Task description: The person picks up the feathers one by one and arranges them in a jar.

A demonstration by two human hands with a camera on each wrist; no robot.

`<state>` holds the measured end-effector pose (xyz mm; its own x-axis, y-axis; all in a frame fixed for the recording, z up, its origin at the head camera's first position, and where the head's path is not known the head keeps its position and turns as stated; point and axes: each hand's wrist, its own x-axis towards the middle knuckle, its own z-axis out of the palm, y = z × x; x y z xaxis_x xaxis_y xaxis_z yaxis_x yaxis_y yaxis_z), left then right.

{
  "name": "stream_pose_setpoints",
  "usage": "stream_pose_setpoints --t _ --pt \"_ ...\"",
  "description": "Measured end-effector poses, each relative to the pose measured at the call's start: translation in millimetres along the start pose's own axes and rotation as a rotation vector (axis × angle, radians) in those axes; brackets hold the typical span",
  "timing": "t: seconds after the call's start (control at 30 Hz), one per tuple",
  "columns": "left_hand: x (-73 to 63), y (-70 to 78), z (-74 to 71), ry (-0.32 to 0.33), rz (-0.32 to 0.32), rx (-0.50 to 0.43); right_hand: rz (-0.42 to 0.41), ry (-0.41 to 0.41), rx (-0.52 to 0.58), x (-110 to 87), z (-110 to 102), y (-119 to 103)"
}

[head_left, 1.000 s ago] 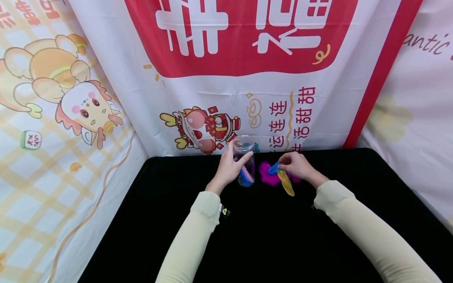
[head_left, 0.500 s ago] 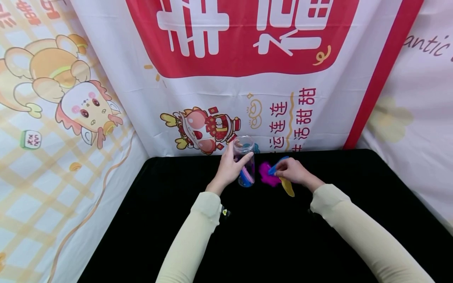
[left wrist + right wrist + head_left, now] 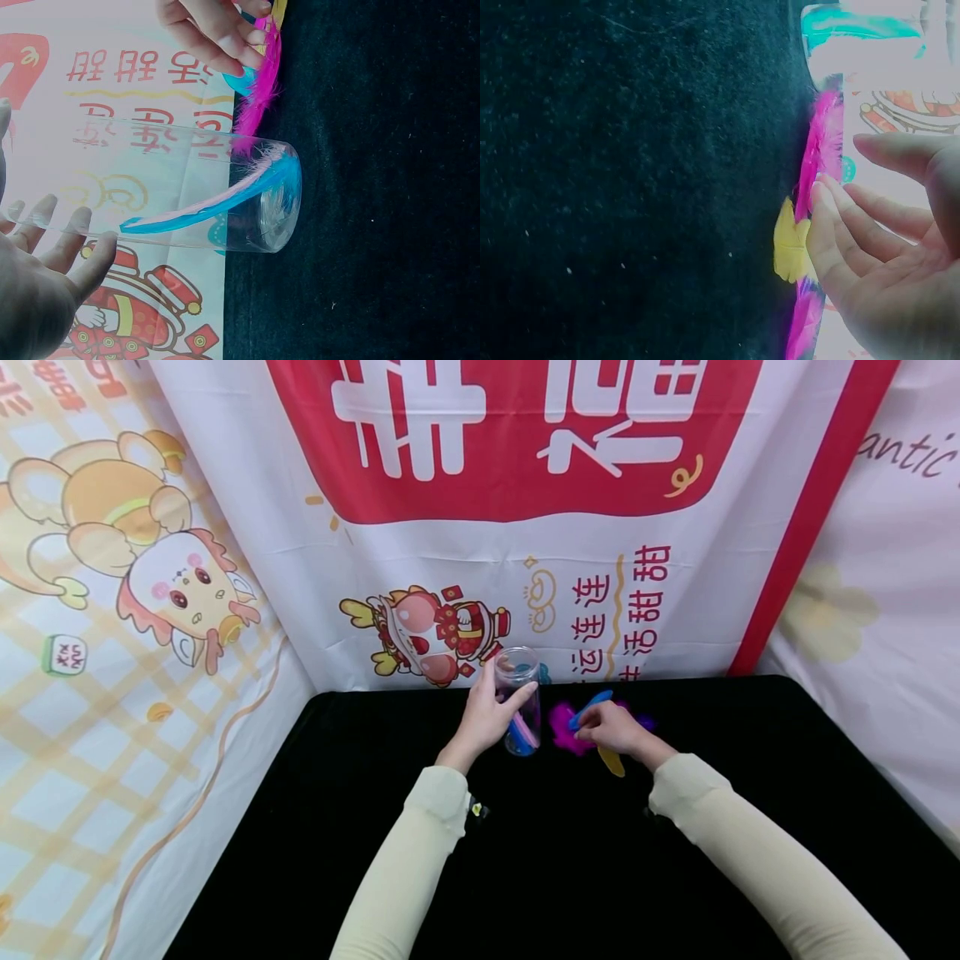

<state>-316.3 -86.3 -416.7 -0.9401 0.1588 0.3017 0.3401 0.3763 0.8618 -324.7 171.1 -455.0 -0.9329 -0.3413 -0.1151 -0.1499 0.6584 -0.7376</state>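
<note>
My left hand (image 3: 483, 710) grips a clear cylindrical jar (image 3: 528, 693), thumb across the front. Inside slant a pink feather (image 3: 199, 196) and a blue feather (image 3: 217, 208), their lower ends near the base. To the jar's right, my right hand (image 3: 615, 728) is over several loose feathers, its thumb and index finger apart in the right wrist view. Its fingertips overlap a magenta feather (image 3: 808, 180). Another blue feather (image 3: 595, 706) lies beside the fingers, while a yellow feather (image 3: 611, 762) shows partly from under the hand.
A purple feather (image 3: 645, 722) shows beyond the right wrist. The feathers and jar are at the back of a black-covered table (image 3: 570, 868). Right behind that edge hangs a white and red printed cloth (image 3: 420, 552), with another printed cloth (image 3: 150, 710) along the left.
My right hand has moved left across the feathers, and the blue feather it pinched a second ago now lies beside its fingers. My left hand and the jar have stayed in place.
</note>
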Motion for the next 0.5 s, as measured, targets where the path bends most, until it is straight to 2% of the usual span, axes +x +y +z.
stream_pose_setpoints --t 0.2,0.5 --pt "-0.1 0.7 -0.4 -0.001 -0.001 0.006 -0.004 0.002 -0.04 2.4 8 -1" --pt "0.7 -1.1 -0.4 -0.005 -0.002 -0.001 -0.022 0.058 -0.067 6.6 19 -2"
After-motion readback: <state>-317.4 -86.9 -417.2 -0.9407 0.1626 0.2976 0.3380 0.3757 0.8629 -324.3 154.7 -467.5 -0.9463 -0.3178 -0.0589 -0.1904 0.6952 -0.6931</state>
